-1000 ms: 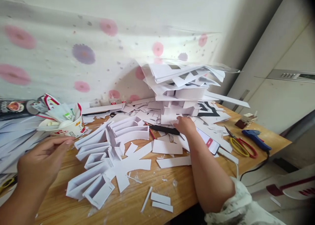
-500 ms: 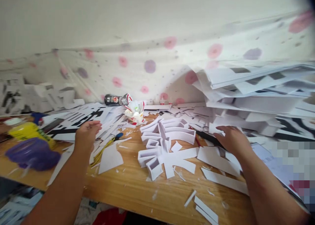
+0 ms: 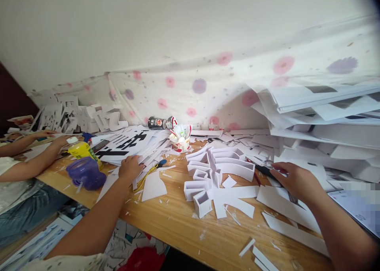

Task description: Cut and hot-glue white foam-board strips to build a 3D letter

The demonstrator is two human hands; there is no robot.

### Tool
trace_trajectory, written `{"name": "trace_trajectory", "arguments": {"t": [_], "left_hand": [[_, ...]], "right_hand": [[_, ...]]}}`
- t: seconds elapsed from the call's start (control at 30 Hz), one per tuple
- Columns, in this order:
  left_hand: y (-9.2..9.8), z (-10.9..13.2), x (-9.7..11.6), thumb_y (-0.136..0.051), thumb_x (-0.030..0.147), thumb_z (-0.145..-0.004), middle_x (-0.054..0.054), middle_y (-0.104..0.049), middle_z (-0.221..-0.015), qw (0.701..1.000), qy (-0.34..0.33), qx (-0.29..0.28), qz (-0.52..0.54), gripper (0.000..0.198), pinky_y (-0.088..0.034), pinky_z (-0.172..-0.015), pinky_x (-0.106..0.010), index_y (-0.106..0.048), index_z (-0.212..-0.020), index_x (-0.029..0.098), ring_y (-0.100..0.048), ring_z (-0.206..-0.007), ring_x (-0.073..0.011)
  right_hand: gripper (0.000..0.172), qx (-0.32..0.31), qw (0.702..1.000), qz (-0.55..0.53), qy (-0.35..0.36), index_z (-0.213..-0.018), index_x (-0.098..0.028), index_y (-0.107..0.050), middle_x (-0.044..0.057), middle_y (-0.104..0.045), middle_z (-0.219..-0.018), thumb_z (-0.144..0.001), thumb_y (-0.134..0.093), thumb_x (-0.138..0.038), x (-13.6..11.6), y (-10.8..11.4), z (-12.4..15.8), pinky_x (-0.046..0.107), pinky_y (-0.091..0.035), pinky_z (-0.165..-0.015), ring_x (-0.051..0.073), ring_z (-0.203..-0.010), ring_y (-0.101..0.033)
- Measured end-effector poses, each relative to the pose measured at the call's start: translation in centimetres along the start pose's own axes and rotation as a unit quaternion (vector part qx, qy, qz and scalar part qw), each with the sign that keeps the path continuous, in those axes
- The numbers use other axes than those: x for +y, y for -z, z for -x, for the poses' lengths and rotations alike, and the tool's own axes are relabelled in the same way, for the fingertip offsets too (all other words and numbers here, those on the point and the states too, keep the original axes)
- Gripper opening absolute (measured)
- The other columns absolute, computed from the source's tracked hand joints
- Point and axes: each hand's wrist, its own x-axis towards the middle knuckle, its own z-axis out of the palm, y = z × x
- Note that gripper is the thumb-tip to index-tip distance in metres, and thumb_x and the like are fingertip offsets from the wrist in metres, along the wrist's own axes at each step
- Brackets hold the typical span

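Digits resembling "00" show on the phone (image 3: 352,208); the black can (image 3: 156,123) has illegible lettering.

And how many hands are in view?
4: the wearer's left hand near the yellow-handled tool, right hand at the black tool, plus a co-worker's far hand and near hand at far left. None seems hidden.

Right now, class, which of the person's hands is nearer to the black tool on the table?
Right. The right hand is at one end of the black tool; the left hand is well away, on the far side of the white paper structure.
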Motion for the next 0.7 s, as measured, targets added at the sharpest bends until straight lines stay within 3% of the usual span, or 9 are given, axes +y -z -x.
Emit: {"name": "trace_trajectory", "arguments": {"t": [0.43, 0.6, 0.7], "left_hand": [[1.7, -0.1, -0.3, -0.059, 0.036, -0.093, -0.009, -0.063, -0.114, 0.982, -0.070, -0.052, -0.168, 0.028, -0.052, -0.091, -0.045, -0.062, -0.109, 0.013, -0.061, -0.104, -0.0225], [1.9, 0.9, 0.1, -0.058, 0.037, -0.094, -0.008, -0.066, -0.104, 0.980, -0.088, -0.041, -0.172, 0.026, -0.054, -0.087, -0.043, -0.064, -0.103, 0.013, -0.064, -0.097, -0.0207], [2.6, 0.3, 1.5, -0.058, 0.037, -0.094, -0.006, -0.067, -0.097, 0.981, -0.129, -0.022, -0.142, 0.025, -0.054, -0.084, -0.040, -0.065, -0.096, 0.013, -0.065, -0.092, -0.0191]], "right_hand": [[0.029, -0.016, 1.000, -0.006, 0.019, -0.096, -0.026, -0.071, 0.008, -0.075, -0.093, -0.084, -0.052, -0.044, 0.2, -0.7, 0.1, 0.037, -0.049, -0.067, 0.029, -0.082, -0.070], [0.025, -0.029, 0.999, -0.013, 0.018, -0.093, -0.028, -0.072, 0.006, -0.076, -0.090, -0.083, -0.053, -0.042, -0.1, -0.9, 0.0, 0.034, -0.049, -0.062, 0.026, -0.078, -0.070], [0.028, -0.032, 0.999, -0.016, 0.012, -0.095, -0.026, -0.073, 0.007, -0.076, -0.093, -0.082, -0.053, -0.042, -0.6, -1.1, 0.1, 0.034, -0.050, -0.064, 0.027, -0.079, -0.071]]}}
